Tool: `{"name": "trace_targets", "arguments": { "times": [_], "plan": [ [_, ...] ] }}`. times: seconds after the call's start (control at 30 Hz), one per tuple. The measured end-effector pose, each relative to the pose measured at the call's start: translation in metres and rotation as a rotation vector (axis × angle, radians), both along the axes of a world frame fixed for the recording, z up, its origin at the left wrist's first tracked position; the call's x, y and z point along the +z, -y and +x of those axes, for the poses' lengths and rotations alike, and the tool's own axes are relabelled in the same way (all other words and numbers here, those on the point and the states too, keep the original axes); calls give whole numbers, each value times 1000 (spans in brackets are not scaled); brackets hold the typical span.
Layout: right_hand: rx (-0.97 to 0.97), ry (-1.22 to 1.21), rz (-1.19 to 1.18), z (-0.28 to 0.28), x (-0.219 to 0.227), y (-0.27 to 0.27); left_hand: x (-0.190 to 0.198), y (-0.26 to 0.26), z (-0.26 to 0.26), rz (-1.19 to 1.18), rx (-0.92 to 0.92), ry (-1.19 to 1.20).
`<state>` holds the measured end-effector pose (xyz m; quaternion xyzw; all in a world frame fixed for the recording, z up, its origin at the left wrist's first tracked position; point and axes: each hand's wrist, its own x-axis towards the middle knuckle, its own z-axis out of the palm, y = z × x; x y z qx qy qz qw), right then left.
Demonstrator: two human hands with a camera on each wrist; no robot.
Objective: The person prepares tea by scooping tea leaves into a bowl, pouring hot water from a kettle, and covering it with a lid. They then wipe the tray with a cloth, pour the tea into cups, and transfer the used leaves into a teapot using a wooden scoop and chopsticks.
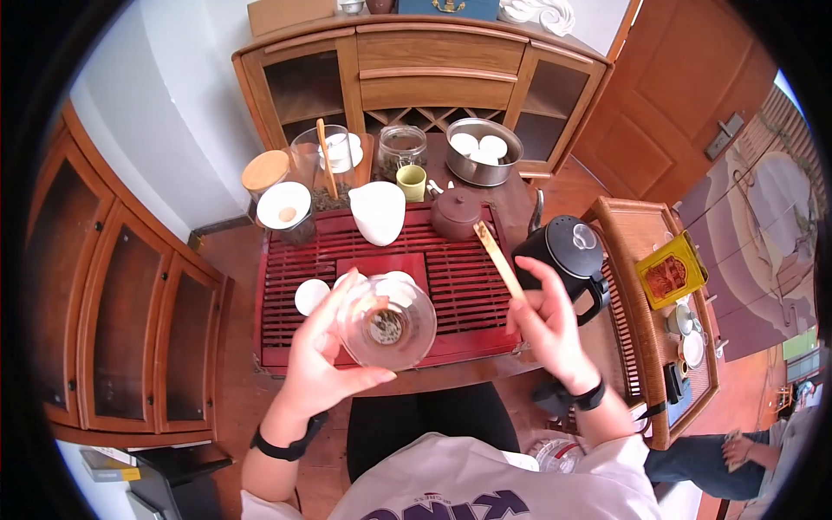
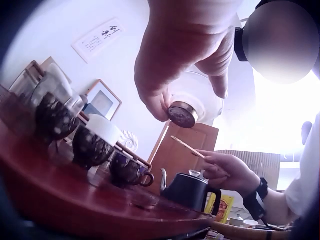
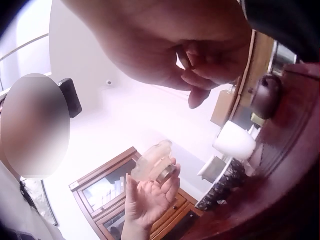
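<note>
My left hand (image 1: 319,364) grips a clear glass tea strainer (image 1: 420,338) by its side, above the front of the red slatted tea tray (image 1: 459,316). Its metal-ringed bottom (image 2: 183,115) shows from below in the left wrist view. In my right hand (image 1: 553,328), a thin bamboo stick (image 1: 497,260) is pinched, its darkened tip pointing up and left, apart from the strainer. White cups (image 1: 312,297) stand on the tray, partly behind the left hand and strainer. A white pitcher (image 1: 378,214) and a brown clay teapot (image 1: 455,217) stand farther back.
A black kettle (image 1: 563,247) stands right of the tray. Behind it are a metal pot (image 1: 481,173) holding white cups, a small green cup (image 1: 412,183) and glass jars (image 1: 403,143). A wicker shelf (image 1: 628,260) with a yellow tin (image 1: 672,270) stands at the right, near another person.
</note>
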<state>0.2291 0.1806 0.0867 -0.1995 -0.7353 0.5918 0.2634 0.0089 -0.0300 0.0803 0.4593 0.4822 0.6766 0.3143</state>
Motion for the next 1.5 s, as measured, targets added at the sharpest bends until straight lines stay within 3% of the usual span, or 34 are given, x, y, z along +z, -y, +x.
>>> {"name": "trace_targets", "arguments": {
  "times": [0.13, 0.27, 0.4, 0.53, 0.67, 0.73, 0.8, 0.9, 1.03, 1.1, 1.17, 1.3, 1.5],
  "plan": [
    [127, 94, -148, -10, 56, -27, 34, -14, -20, -20, 5, 3],
    [152, 59, 41, -41, 82, -53, 61, -41, -44, -144, 34, 111],
    [113, 52, 292, -78, 99, -83, 77, -80, -75, -197, 121, -76],
    [107, 125, 301, -113, 108, -108, 84, -123, -101, -218, 157, -154],
    [107, 177, 568, -142, 112, -122, 83, -162, -133, -261, 167, -298],
    [95, 144, 932, -155, 106, -124, 84, -177, -146, -311, 138, -363],
    [70, 223, 932, -166, 104, -120, 84, -192, -152, -305, 127, -453],
    [25, 199, 1249, -187, 93, -130, 87, -210, -156, -347, 107, -606],
    [66, 272, 1346, -198, 94, -137, 85, -229, -165, -342, 92, -665],
    [133, 495, 1421, -203, 95, -141, 85, -235, -170, -337, 104, -742],
    [96, 478, 1396, -208, 94, -144, 87, -239, -173, -377, 163, -971],
    [0, 325, 1413, -224, 81, -155, 85, -249, -178, -419, 145, -989],
    [24, 456, 1448, -234, 75, -148, 83, -259, -176, -491, 136, -1119]
  ]
}}
